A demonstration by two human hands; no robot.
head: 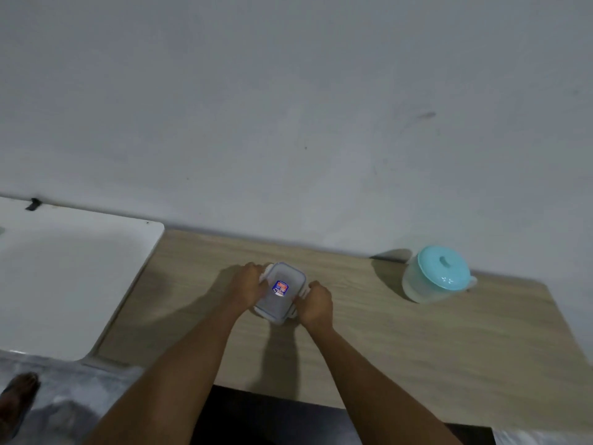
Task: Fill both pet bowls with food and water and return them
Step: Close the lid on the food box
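A clear rectangular plastic container (279,293) with a snap-on lid and a blue-and-red sticker stands on the wooden table (417,354), near its back edge. My left hand (248,285) grips its left side and my right hand (316,305) grips its right side, fingers over the lid's clips. What the container holds cannot be made out. A translucent pitcher with a turquoise lid (437,273) stands at the table's back right, apart from both hands. No pet bowl is in view.
A white surface (70,284) adjoins the table on the left. A grey wall (288,107) rises right behind both. A foot in a sandal (17,399) shows on the floor at bottom left.
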